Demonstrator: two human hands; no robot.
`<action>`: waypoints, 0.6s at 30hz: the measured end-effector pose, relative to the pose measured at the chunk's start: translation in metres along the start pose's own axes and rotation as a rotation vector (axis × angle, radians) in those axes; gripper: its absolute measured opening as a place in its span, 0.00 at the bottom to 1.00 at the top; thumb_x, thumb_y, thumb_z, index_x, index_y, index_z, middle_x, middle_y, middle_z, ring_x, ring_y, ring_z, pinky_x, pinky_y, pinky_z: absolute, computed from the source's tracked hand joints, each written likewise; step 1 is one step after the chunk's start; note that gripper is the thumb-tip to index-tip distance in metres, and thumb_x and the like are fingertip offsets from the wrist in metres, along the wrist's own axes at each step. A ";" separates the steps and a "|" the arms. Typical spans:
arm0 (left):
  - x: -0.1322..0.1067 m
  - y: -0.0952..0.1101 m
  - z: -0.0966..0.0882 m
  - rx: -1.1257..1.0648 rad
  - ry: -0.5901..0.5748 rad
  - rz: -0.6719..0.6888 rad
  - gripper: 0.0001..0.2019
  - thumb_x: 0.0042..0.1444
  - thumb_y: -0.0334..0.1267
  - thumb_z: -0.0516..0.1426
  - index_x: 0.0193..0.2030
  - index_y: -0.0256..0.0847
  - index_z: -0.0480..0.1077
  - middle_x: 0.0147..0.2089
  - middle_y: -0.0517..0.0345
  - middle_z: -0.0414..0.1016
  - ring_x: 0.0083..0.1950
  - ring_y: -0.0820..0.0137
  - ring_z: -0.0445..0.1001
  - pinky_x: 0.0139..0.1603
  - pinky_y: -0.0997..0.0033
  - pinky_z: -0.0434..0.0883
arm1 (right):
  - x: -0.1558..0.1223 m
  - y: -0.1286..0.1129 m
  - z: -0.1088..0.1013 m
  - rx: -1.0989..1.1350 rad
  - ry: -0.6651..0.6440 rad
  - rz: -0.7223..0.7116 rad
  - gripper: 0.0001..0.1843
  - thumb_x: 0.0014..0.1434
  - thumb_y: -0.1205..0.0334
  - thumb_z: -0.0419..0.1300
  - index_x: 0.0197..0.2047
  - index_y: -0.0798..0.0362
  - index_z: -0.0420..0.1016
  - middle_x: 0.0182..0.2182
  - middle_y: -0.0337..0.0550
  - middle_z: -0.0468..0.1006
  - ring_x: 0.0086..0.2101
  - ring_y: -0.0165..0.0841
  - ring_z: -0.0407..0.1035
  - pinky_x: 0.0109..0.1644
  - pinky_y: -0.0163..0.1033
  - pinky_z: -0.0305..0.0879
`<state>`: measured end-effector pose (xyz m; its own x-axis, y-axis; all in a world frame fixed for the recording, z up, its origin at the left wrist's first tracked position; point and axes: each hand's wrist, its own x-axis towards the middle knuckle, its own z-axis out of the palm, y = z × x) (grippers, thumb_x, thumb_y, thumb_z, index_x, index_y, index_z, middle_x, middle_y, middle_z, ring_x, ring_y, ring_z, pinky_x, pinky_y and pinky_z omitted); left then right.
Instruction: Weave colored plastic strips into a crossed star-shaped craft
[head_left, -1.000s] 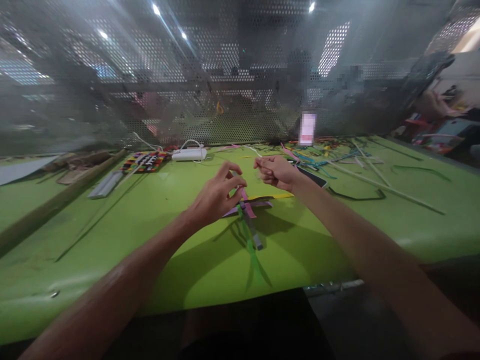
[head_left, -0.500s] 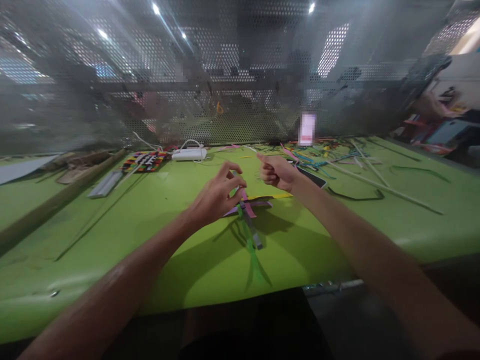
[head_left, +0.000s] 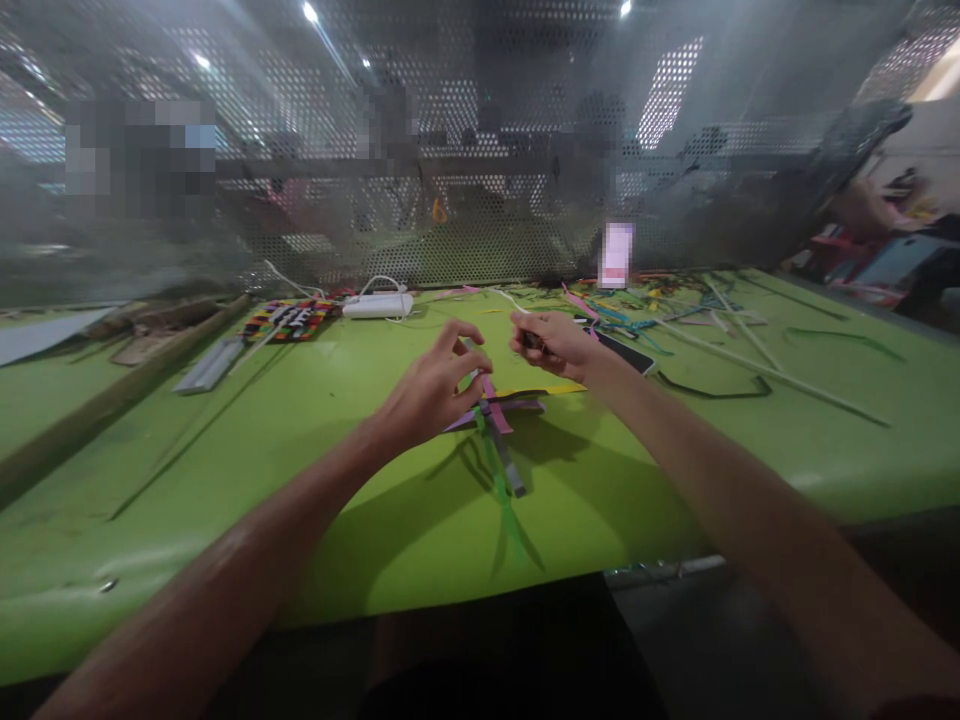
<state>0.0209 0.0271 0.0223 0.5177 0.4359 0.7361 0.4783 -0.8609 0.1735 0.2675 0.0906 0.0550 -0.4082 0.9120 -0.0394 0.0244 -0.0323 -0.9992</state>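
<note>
Beyond the hands, a white box point(head_left: 377, 306) with a looped cord lies near the back edge, beside a multicoloured woven piece point(head_left: 289, 320) and a pale bar point(head_left: 206, 367). A long pole point(head_left: 97, 405) lies at far left. Right of centre are a tangle of strips point(head_left: 626, 318), long pale sticks point(head_left: 795, 382) and a dark bent strip point(head_left: 709, 390); the right forearm partly covers a dark flat slab point(head_left: 628, 354). A lit, blurred screen point(head_left: 616, 256) stands at the back.

The crossed coloured strips point(head_left: 498, 416) lie near the middle; the left hand point(head_left: 439, 385) has its grip narrow, pinched at their upper end. The right hand point(head_left: 551, 345) is curled; I cannot tell whether its grip holds anything.

The worktop point(head_left: 247, 480) is smooth and green, backed by a hazy perforated panel point(head_left: 480, 230), with bright lights above.
</note>
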 end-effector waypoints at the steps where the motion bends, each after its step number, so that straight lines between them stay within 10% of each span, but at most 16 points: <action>1: 0.000 0.000 0.000 0.003 -0.004 -0.003 0.05 0.73 0.29 0.61 0.47 0.38 0.79 0.60 0.44 0.72 0.46 0.67 0.79 0.38 0.68 0.83 | -0.001 -0.001 -0.001 -0.029 0.006 0.014 0.20 0.80 0.57 0.63 0.33 0.54 0.76 0.23 0.37 0.69 0.20 0.24 0.50 0.20 0.32 0.42; 18: 0.000 -0.001 -0.002 -0.011 -0.004 -0.002 0.05 0.73 0.30 0.61 0.47 0.38 0.79 0.60 0.45 0.72 0.46 0.68 0.79 0.35 0.73 0.82 | 0.006 0.000 -0.002 0.164 0.038 -0.035 0.14 0.78 0.65 0.65 0.36 0.52 0.71 0.23 0.28 0.60 0.21 0.24 0.47 0.23 0.29 0.44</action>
<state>0.0190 0.0270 0.0233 0.5194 0.4391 0.7331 0.4721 -0.8625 0.1822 0.2670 0.0975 0.0551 -0.3709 0.9287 -0.0070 -0.1399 -0.0633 -0.9881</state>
